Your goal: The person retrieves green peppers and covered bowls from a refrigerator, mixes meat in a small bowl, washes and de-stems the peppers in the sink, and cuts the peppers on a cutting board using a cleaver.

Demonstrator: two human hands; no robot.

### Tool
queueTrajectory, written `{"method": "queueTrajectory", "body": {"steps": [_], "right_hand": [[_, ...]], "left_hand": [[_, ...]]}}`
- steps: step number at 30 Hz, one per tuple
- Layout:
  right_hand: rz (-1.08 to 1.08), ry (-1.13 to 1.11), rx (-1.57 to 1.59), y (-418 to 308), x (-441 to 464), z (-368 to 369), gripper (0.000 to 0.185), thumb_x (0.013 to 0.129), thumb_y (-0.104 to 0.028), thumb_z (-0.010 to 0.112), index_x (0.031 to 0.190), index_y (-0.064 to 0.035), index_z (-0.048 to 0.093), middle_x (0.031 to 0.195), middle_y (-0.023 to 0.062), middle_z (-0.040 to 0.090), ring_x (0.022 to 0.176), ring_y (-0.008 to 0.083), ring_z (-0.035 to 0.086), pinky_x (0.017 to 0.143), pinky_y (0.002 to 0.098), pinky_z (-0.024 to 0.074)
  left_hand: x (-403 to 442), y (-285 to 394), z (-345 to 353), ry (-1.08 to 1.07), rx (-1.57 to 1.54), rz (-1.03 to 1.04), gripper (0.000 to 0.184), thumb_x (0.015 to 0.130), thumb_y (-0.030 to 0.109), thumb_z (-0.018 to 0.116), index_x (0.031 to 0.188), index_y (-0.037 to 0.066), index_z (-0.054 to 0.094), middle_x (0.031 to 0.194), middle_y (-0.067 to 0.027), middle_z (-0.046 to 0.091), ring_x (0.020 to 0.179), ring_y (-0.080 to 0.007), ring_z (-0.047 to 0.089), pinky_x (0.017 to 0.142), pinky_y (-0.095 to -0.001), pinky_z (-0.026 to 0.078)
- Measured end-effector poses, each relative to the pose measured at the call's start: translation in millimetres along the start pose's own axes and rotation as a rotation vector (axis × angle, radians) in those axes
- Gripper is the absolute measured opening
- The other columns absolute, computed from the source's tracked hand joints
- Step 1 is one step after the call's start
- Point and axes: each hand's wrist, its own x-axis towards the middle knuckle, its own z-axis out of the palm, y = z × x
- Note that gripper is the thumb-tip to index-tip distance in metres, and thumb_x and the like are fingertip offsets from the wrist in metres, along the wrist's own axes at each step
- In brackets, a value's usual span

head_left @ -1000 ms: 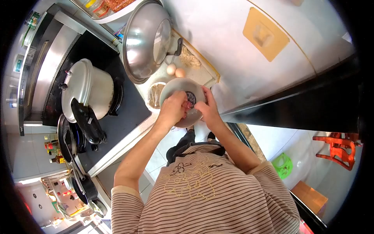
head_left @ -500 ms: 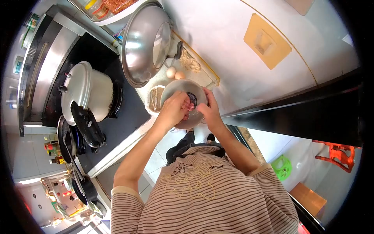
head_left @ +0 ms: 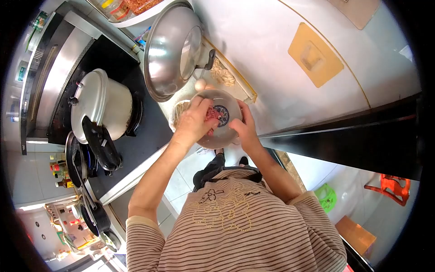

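Observation:
A pale bowl (head_left: 222,139) with a dark blue pattern on its inner bottom is held in front of my body, tilted so its inside shows. My right hand (head_left: 245,128) grips the bowl's right rim, thumb inside and fingers around the outer side. Reaching in over the left rim, my left hand (head_left: 195,119) has its fingers curled on pink raw meat (head_left: 212,114), which shows between the thumb and fingers. Just beyond the bowl lie eggs (head_left: 200,84), partly hidden by it. A plastic-covered container (head_left: 177,113) is partly behind my left hand.
A large metal lid (head_left: 170,50) leans at the back of the counter. A pressure cooker (head_left: 106,104) stands on the stove, with pans (head_left: 76,158) nearer the lower left. Pale strips (head_left: 222,72) lie by the wall. A red stool (head_left: 389,188) is at the far right.
My left hand has shifted left and up toward the bowl's rim, its fingers around the meat, and more of the blue pattern shows. My right hand keeps its grip on the rim.

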Motion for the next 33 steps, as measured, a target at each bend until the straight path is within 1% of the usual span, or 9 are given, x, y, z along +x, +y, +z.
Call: {"method": "queueTrajectory", "body": {"steps": [7, 10, 13, 14, 17, 21, 22, 26, 33], "right_hand": [[0.012, -0.026, -0.065, 10, 5, -7, 0.065, 0.069, -0.007, 0.054, 0.13, 0.0009, 0.032, 0.117, 0.0135, 0.046, 0.105, 0.0193, 0.047, 0.092, 0.029, 0.0382], [0.031, -0.005, -0.004, -2, 5, -7, 0.066, 0.069, -0.007, 0.054, 0.131, 0.0006, 0.032, 0.118, 0.0135, 0.046, 0.106, 0.0199, 0.047, 0.093, 0.0294, 0.0377], [0.033, 0.036, -0.024, -6, 4, -6, 0.067, 0.069, -0.007, 0.055, 0.131, 0.0002, 0.031, 0.119, 0.0134, 0.046, 0.107, 0.0207, 0.047, 0.093, 0.03, 0.0372], [0.033, 0.052, -0.037, -6, 4, -6, 0.067, 0.069, -0.007, 0.055, 0.131, 0.0001, 0.031, 0.119, 0.0134, 0.046, 0.107, 0.0209, 0.047, 0.094, 0.0302, 0.0371], [-0.055, -0.056, -0.282, 8, 3, -11, 0.068, 0.068, -0.007, 0.055, 0.131, -0.0003, 0.032, 0.119, 0.013, 0.046, 0.108, 0.0211, 0.046, 0.095, 0.0306, 0.0361], [-0.018, -0.009, -0.027, -2, 6, -5, 0.064, 0.068, -0.008, 0.053, 0.129, 0.0007, 0.036, 0.12, 0.0127, 0.045, 0.112, 0.0216, 0.044, 0.097, 0.0306, 0.034], [-0.011, -0.015, -0.022, -4, 7, -4, 0.064, 0.068, -0.008, 0.052, 0.129, 0.0009, 0.036, 0.12, 0.0127, 0.045, 0.112, 0.0216, 0.044, 0.097, 0.0305, 0.0339], [-0.016, -0.034, -0.053, -4, 6, -3, 0.062, 0.07, -0.009, 0.05, 0.129, 0.0016, 0.036, 0.121, 0.0126, 0.045, 0.112, 0.0212, 0.043, 0.097, 0.0296, 0.0335], [0.033, -0.004, -0.034, -1, 7, -7, 0.062, 0.07, -0.01, 0.05, 0.129, 0.0016, 0.036, 0.12, 0.012, 0.046, 0.11, 0.0203, 0.045, 0.095, 0.0286, 0.0352]], "left_hand": [[3, -2, 25, -0.246, -0.318, -0.293, 0.021, 0.071, 0.007, 0.066, 0.091, 0.004, 0.059, 0.094, -0.0137, 0.059, 0.084, -0.0332, 0.061, 0.071, -0.0377, 0.049], [-2, -3, 6, -0.244, -0.487, -0.082, 0.016, 0.075, 0.005, 0.066, 0.089, 0.004, 0.059, 0.085, -0.0115, 0.06, 0.081, -0.0211, 0.063, 0.068, -0.0307, 0.048], [-13, -8, 1, -0.307, -0.408, 0.048, 0.015, 0.074, 0.003, 0.065, 0.089, 0.003, 0.059, 0.085, -0.0105, 0.06, 0.081, -0.0226, 0.062, 0.067, -0.0321, 0.048], [-14, -10, 4, -0.317, -0.207, 0.089, 0.016, 0.072, 0.002, 0.065, 0.087, 0.005, 0.061, 0.088, -0.0101, 0.06, 0.081, -0.031, 0.062, 0.071, -0.0353, 0.049], [-11, -7, 26, -0.225, -0.097, 0.139, 0.016, 0.071, 0.001, 0.065, 0.085, 0.002, 0.06, 0.087, -0.0108, 0.062, 0.078, -0.0314, 0.062, 0.069, -0.0363, 0.05], [3, -8, 19, -0.077, -0.397, -0.172, 0.019, 0.072, 0.005, 0.066, 0.089, -0.001, 0.06, 0.08, -0.0126, 0.065, 0.069, -0.0312, 0.064, 0.064, -0.0376, 0.051], [7, -11, 14, -0.17, -0.58, -0.278, 0.026, 0.073, 0.01, 0.066, 0.096, 0.001, 0.06, 0.089, -0.0121, 0.063, 0.076, -0.0296, 0.064, 0.07, -0.0364, 0.051], [9, 10, -14, -0.106, -0.035, 0.009, 0.034, 0.073, 0.013, 0.067, 0.105, 0.008, 0.057, 0.104, -0.0104, 0.054, 0.09, -0.0295, 0.059, 0.077, -0.0372, 0.048], [-7, 2, 6, -0.393, -0.32, 0.154, 0.014, 0.073, 0.009, 0.064, 0.087, 0.006, 0.06, 0.088, -0.0098, 0.056, 0.084, -0.0294, 0.057, 0.073, -0.0394, 0.046]]}}
